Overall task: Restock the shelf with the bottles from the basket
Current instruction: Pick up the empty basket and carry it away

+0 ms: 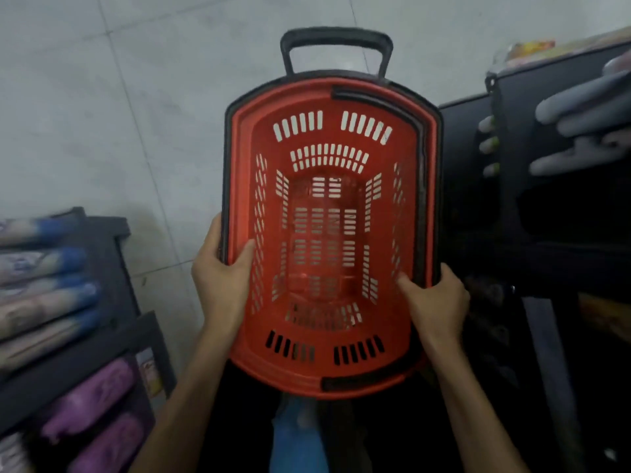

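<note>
Grey tiled floor (102, 114) is showing behind everything, with dark shelving on both sides. Person is holding a red basket (269, 370) out in front, both hands on its near end. Left hand (222, 271) is gripping the left rim, thumb hooked inside over the slotted wall, fingers wrapping the outside edge. Right hand (433, 298) is gripping the right rim the same way, thumb lying inside, fingers curling round the outside beside the folded black carry handle (418, 186). Basket's slotted bottom is facing the camera in plain view between the two thumbs. Black pull handle (336, 37) is sticking out at the far end, well beyond both hands.

Outward of the left hand, a left shelf (112, 240) is carrying blue-capped bottles (44, 261) lying in a row, with purple packs (88, 401) on the tier nearer the left forearm. Outward of the right hand and further away, a right shelf (512, 199) is holding grey bottles (580, 107), blurred, with green caps (490, 145) just beside them. Between the forearms, something blue (293, 438) is showing, too blurred to name.
</note>
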Motion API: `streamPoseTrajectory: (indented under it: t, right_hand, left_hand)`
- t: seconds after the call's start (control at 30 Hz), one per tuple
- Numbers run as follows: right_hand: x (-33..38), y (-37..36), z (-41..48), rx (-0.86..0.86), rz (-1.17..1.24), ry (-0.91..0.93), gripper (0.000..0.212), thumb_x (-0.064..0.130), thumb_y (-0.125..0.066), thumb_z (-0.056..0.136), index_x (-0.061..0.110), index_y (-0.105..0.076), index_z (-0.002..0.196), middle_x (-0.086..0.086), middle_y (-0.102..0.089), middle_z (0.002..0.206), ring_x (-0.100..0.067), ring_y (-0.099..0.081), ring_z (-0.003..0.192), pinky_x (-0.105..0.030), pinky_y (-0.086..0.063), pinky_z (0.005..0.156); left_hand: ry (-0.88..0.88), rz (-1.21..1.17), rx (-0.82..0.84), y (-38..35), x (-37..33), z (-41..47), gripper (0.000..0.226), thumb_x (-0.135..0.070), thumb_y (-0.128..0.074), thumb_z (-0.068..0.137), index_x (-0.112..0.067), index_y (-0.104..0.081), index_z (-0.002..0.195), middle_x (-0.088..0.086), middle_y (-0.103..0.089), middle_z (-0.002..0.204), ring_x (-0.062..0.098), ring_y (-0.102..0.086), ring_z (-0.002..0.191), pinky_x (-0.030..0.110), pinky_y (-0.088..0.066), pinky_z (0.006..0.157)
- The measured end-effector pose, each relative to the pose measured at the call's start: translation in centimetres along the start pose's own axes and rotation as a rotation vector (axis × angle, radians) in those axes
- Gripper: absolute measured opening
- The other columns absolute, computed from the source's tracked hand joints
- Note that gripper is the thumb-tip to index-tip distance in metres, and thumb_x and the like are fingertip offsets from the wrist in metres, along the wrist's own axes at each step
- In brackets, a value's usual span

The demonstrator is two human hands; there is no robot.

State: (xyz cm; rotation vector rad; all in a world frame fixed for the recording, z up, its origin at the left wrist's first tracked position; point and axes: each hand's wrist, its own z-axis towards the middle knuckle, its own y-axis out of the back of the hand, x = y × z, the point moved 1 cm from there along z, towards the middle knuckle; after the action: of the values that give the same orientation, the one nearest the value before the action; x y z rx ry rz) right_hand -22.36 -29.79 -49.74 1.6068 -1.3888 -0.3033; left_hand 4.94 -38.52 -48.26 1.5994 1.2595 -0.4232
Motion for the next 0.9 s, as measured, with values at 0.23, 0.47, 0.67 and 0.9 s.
streamPoseTrajectory:
  t: [0.23, 0.47, 0.67, 0.9]
  right_hand:
    - [10.1, 14.4, -13.0, 0.114, 0.042, 0.057, 0.035, 0.045, -0.079, 0.072, 0.024, -0.07, 0.098, 0.009, -0.072, 0.085, -0.013, -0.068, 0.077, -0.036, -0.06, 0.077]
    - [27.5, 27.7, -20.6, 0.029, 0.129, 0.283, 0.026, 0.037, -0.081, 0.072, 0.02, -0.069, 0.088, 0.004, -0.072, 0.078, -0.02, -0.07, 0.075, -0.032, -0.054, 0.071]
    - [41.5, 36.8, -22.2, -0.093, 0.178, 0.533, 0.018, 0.033, -0.077, 0.076, 0.022, -0.067, 0.087, 0.002, -0.072, 0.079, -0.021, -0.07, 0.071, -0.034, -0.057, 0.07]
    - [55.0, 45.5, -18.6, -0.119, 0.276, 0.619, 0.024, 0.029, -0.08, 0.074, 0.015, -0.074, 0.094, 0.007, -0.072, 0.071, -0.012, -0.072, 0.061, -0.024, -0.057, 0.057]
  left_hand:
    - [-0.022, 0.094, 0.002, 14.4, -14.6, -6.2, 0.055, -0.018, -0.076, 0.088, -0.037, -0.06, 0.137, -0.019, -0.076, 0.103, -0.003, -0.071, 0.088, 0.03, -0.06, 0.086]
    - [-0.326, 0.132, 0.042, 27.7, -34.1, -5.8, 0.057, -0.018, -0.077, 0.084, -0.031, -0.057, 0.135, -0.005, -0.075, 0.113, 0.014, -0.073, 0.094, 0.034, -0.06, 0.088]
    - [-0.512, 0.171, -0.048, 33.9, -47.3, -2.8, 0.063, -0.045, -0.075, 0.089, -0.027, -0.046, 0.141, 0.004, -0.068, 0.124, 0.024, -0.071, 0.102, 0.047, -0.061, 0.089]
    - [-0.629, 0.252, -0.153, 35.4, -61.9, 3.0, 0.056, -0.039, -0.067, 0.095, -0.018, -0.043, 0.141, 0.008, -0.067, 0.125, 0.028, -0.071, 0.1, 0.048, -0.062, 0.085]
